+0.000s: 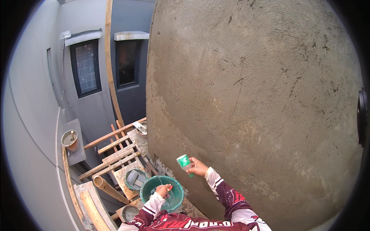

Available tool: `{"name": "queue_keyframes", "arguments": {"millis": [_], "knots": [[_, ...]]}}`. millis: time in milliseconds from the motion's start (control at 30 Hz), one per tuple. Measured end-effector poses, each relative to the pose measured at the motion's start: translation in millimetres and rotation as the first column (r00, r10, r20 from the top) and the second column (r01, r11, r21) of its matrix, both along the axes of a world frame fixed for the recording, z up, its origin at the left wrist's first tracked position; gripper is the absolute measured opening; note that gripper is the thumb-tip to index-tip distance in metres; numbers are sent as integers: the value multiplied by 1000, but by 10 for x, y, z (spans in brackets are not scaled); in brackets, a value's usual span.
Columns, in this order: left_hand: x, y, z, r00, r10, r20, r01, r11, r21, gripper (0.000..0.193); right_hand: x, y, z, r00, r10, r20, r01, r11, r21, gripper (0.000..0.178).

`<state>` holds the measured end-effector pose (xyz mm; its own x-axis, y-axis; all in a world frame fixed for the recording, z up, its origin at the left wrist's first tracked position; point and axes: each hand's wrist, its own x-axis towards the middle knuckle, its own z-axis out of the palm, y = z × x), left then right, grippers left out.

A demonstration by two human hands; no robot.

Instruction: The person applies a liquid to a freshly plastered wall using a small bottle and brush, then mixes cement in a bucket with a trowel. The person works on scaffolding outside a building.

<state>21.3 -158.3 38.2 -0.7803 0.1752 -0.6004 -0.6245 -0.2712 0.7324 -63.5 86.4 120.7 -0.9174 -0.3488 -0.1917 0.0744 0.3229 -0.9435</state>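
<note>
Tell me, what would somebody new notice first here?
Probably the huge rough wall, filling most of the right side. Next, the green-and-white container in the right hand, in front of that wall. Then the big green basin, low near the middle, with the left hand over it.

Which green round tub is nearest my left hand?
The larger green plastic basin, directly behind your left hand in view; the smaller round green tub sits farther left.
</note>
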Motion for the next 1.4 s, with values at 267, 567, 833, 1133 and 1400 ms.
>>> {"name": "queue_keyframes", "arguments": {"millis": [267, 567, 833, 1133, 1400], "knots": [[-12, 294, 460, 969, -231, -90, 234, 972, 24, 19, 896, -748, -1152, 900, 406, 158, -372, 525, 765, 58], [172, 813, 852, 917, -376, -131, 374, 926, -46, 28, 934, 173, -3429, 973, 159, -169, 7, 710, 704, 47], [204, 795, 718, 915, -397, -72, 387, 913, -128, 23, 1077, 9, -2655, 938, 331, 102, -308, 660, 685, 67], [60, 325, -153, 994, -109, 31, 112, 985, -133, 32, 1037, -386, -1281, 997, -37, 64, -4, 835, 551, 78], [50, -285, -167, 990, 140, -6, -140, 986, -88, 24, -1554, -1022, 2082, 847, -59, -529, 257, 915, 310, 80]]}}
